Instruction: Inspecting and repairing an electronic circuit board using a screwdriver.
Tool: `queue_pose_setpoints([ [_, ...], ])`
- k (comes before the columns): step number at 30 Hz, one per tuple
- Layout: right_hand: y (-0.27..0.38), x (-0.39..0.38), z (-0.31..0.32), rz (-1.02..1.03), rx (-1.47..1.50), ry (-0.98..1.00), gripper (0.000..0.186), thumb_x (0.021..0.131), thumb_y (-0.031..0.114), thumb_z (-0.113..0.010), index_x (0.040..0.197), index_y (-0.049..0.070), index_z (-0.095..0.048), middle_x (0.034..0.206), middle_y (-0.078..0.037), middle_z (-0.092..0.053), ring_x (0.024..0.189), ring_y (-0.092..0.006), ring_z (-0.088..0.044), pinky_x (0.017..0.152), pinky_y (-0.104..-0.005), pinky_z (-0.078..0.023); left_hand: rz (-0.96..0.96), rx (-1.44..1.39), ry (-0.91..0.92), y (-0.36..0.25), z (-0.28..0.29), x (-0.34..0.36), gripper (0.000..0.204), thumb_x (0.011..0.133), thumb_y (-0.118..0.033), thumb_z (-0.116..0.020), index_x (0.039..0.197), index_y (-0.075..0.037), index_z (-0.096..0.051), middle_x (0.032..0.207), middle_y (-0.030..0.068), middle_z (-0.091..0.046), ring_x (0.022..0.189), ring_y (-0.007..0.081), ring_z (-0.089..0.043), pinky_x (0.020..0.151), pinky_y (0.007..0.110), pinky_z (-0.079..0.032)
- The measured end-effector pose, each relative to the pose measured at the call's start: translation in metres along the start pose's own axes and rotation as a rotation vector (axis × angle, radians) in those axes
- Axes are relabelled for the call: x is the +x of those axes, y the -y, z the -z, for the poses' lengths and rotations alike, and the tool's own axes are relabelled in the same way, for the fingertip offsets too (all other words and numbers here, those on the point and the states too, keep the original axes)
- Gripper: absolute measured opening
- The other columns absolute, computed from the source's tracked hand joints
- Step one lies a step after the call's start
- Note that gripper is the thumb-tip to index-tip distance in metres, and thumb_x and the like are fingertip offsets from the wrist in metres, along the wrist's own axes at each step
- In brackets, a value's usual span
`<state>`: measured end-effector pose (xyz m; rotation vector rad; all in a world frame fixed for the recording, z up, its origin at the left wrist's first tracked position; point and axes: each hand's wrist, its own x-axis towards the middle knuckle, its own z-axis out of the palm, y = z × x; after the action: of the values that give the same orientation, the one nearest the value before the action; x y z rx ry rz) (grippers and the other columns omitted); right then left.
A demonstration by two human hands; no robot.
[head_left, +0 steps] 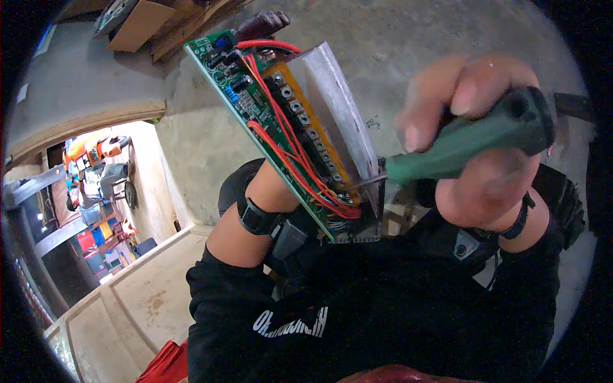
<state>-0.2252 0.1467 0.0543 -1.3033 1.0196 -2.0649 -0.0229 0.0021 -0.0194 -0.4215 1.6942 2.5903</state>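
A green circuit board (239, 105) is held up at a slant before my chest, its lower end near my shirt. Red wires run along its face beside a yellowish strip with a row of screws, and a silvery metal heatsink (341, 105) stands along its right side. My left hand (281, 188) supports the board from behind; most of its fingers are hidden. In my right hand (488, 185), blurred by motion, is a screwdriver (447, 150) with a green handle. Its thin shaft points left and reaches the lower end of the screw row; whether it touches a screw is unclear.
Bare concrete wall or floor lies behind the board. Wooden planks and a cardboard piece (142, 25) are at the upper left. Through an opening on the left, an orange motorcycle (96, 153) shows. A pale panelled surface (140, 300) and red cloth (167, 362) are lower left.
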Motion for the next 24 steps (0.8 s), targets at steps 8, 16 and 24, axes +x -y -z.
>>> queue_pose_setpoints([
  [8,-0.004,0.035,0.044,0.011,-0.040,0.036,0.044,0.090,0.046,-0.065,0.107,0.009,-0.049,0.080,-0.010,-0.059,0.064,-0.0130,-0.054,0.056,-0.0252,-0.043,0.133,-0.347,-0.149,-0.020,-0.006,0.053,0.036,0.098,-0.020,-0.056,0.128,-0.002,-0.051,0.116,0.0110,-0.062,0.103,0.0233,-0.064,0.086,0.038,-0.056],
  [16,0.014,0.044,0.041,-0.049,-0.217,-0.033,0.038,0.093,0.041,-0.060,0.104,0.008,-0.046,0.077,-0.010,-0.058,0.063,-0.0125,-0.053,0.056,-0.0254,-0.041,0.000,0.163,-0.024,-0.041,-0.007,0.066,0.036,0.097,-0.026,-0.053,0.124,-0.003,-0.053,0.112,0.0103,-0.063,0.098,0.0219,-0.064,0.081,0.036,-0.057],
  [24,0.017,0.039,0.018,-0.105,-0.306,-0.219,0.030,0.097,0.033,-0.054,0.104,0.005,-0.047,0.072,-0.008,-0.058,0.060,-0.0101,-0.052,0.054,-0.0249,-0.040,0.067,-0.134,-0.200,-0.050,-0.032,0.075,0.041,0.096,-0.036,-0.046,0.121,-0.005,-0.055,0.108,0.0101,-0.063,0.094,0.0216,-0.064,0.078,0.036,-0.056],
])
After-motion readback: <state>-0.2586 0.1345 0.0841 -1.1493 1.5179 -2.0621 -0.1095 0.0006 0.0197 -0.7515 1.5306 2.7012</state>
